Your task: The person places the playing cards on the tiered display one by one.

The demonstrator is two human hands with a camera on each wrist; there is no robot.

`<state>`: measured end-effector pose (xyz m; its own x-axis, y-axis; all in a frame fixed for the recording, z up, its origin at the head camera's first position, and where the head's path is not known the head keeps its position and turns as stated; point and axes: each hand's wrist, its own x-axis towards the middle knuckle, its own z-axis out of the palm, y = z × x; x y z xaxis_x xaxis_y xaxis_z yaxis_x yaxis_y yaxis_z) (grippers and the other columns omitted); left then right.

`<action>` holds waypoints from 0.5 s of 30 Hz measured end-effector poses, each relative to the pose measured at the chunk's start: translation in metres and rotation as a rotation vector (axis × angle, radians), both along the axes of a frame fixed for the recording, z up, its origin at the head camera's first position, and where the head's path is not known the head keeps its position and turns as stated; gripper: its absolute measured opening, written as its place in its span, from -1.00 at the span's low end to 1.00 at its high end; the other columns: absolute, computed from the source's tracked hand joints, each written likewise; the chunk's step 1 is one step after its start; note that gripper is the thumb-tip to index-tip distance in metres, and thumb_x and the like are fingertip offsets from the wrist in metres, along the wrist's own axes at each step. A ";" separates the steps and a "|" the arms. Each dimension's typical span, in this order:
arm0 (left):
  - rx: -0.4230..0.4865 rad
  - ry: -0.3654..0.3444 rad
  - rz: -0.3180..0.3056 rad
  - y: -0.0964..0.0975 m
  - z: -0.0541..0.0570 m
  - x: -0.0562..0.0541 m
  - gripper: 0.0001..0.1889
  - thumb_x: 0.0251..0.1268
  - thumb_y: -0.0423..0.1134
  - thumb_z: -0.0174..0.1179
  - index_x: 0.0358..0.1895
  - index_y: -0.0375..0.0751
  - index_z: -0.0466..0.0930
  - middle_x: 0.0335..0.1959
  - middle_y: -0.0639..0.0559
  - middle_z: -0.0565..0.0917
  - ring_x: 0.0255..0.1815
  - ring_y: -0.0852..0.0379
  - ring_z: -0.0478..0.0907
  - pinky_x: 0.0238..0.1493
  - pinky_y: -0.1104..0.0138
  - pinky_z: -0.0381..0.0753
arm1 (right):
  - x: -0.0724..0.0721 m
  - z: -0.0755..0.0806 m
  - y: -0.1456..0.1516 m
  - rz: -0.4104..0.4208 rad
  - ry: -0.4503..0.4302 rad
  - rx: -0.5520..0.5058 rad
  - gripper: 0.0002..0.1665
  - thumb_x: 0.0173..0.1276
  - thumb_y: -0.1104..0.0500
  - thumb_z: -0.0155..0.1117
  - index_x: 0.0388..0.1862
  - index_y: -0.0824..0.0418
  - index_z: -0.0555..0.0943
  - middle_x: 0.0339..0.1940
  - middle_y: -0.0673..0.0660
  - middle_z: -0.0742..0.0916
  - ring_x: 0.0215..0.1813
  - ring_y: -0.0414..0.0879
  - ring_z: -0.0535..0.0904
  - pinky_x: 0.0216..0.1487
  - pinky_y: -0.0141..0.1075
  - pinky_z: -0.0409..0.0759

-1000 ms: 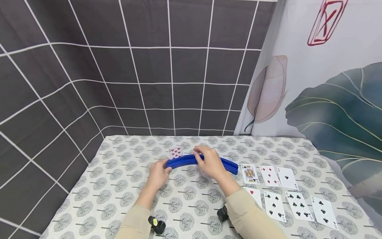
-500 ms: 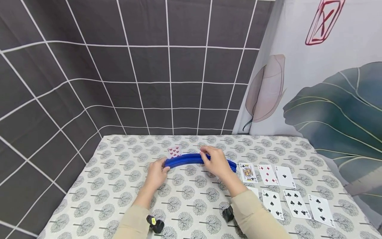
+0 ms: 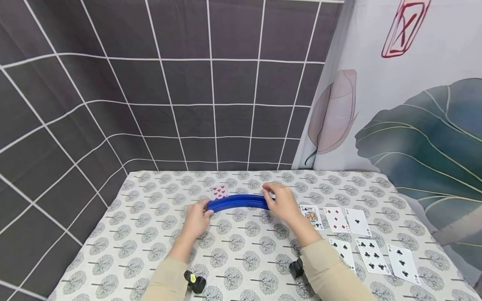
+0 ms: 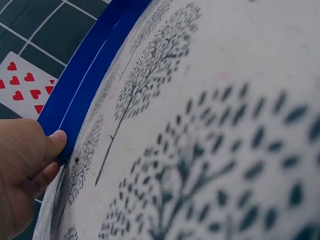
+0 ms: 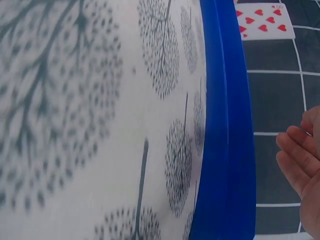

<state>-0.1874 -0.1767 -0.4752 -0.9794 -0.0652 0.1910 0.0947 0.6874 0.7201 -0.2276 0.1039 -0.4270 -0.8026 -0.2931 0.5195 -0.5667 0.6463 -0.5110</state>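
Note:
A curved blue card holder [image 3: 239, 202] lies across the patterned table, and one playing card with red hearts [image 3: 219, 192] stands upright in it near its left end. My left hand [image 3: 196, 217] pinches that left end; the left wrist view shows the thumb [image 4: 59, 140] on the holder's front face. Over the right part of the holder is my right hand [image 3: 281, 201], which hides the far right end in the head view. Its fingers [image 5: 295, 155] are loosely bent with nothing between them, beside the holder's back in the right wrist view.
Face-up cards lie in two rows at the right: a king of clubs [image 3: 310, 217], a diamonds card [image 3: 336, 220] and an ace of clubs [image 3: 358, 222] behind, several in front, including a six of clubs [image 3: 373, 256]. Dark tile-patterned cloth [image 3: 233, 83] hangs behind the table.
My right hand has slid rightward along the holder, away from the hearts card. Its forearm now covers the front-row heart card. My left hand keeps its hold on the left end.

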 end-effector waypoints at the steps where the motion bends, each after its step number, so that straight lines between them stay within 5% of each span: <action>1: 0.005 -0.005 0.002 0.000 0.001 0.000 -0.57 0.27 -0.49 0.30 0.21 -0.49 0.55 -0.08 -0.37 0.72 -0.05 -0.21 0.71 0.13 0.03 0.72 | 0.000 0.000 0.003 -0.004 0.006 0.001 -0.82 0.39 0.32 0.31 -0.07 0.37 0.70 -0.11 0.27 0.79 -0.08 0.10 0.75 0.08 -0.07 0.75; 15: -0.010 -0.012 -0.001 0.000 0.001 0.001 -0.55 0.30 -0.46 0.30 0.25 -0.50 0.52 -0.02 -0.40 0.70 -0.01 -0.24 0.71 0.14 0.04 0.71 | 0.004 -0.003 0.045 -0.037 0.039 0.020 -0.80 0.37 0.34 0.33 -0.09 0.44 0.71 -0.14 0.33 0.79 -0.12 0.18 0.76 0.02 0.04 0.76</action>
